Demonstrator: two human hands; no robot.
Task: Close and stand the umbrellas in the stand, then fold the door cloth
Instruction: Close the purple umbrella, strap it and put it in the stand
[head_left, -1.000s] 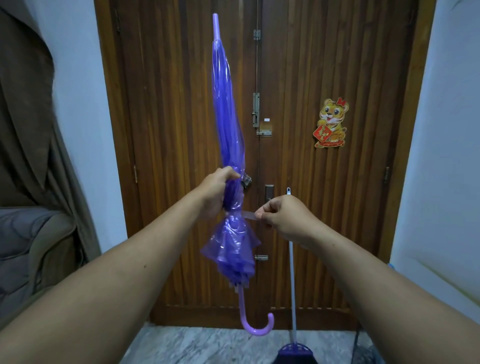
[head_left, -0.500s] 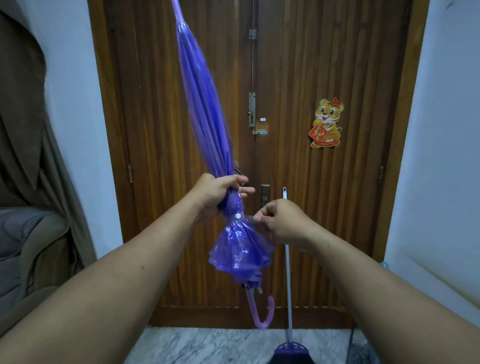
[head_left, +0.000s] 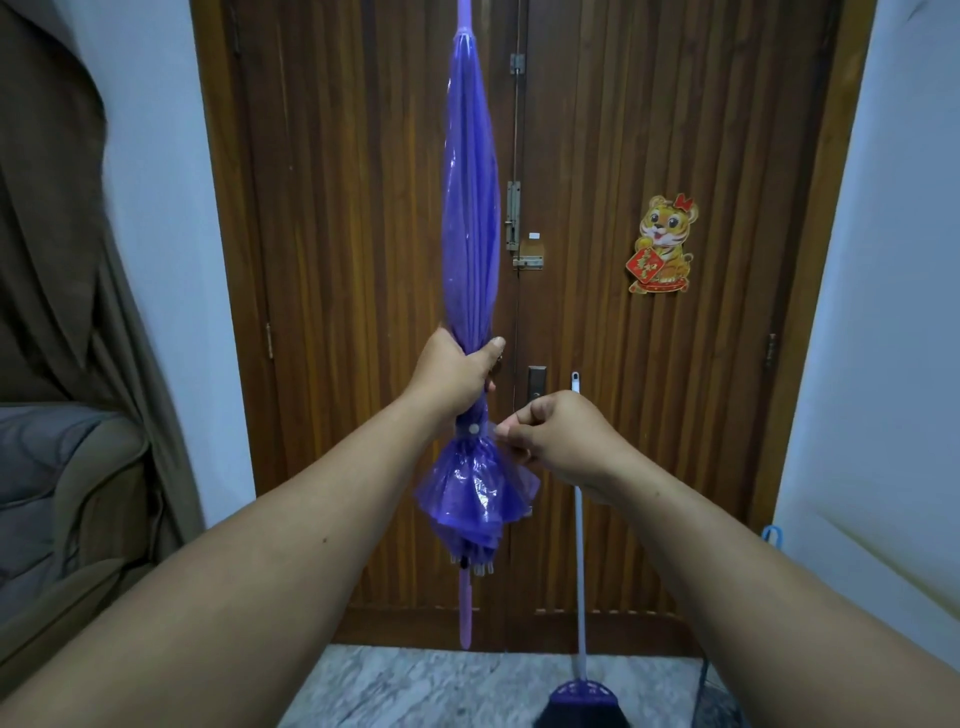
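Note:
A closed purple see-through umbrella is held upright in front of the wooden door, tip up and pale purple handle down. My left hand grips the rolled canopy around its lower part. Just below it a white snap button shows on the wrapped band. My right hand pinches the clear tie strap at the right side of the band, touching the canopy. No umbrella stand or door cloth is in view.
A double wooden door with bolts and a tiger sticker fills the background. A broom leans against it at the lower right. A grey sofa and brown curtain stand left; marble floor lies below.
The umbrella swung from leaning left back to vertical and turned, so its hooked handle now looks straight. My right hand stayed on the strap, which now lies wrapped close around the canopy.

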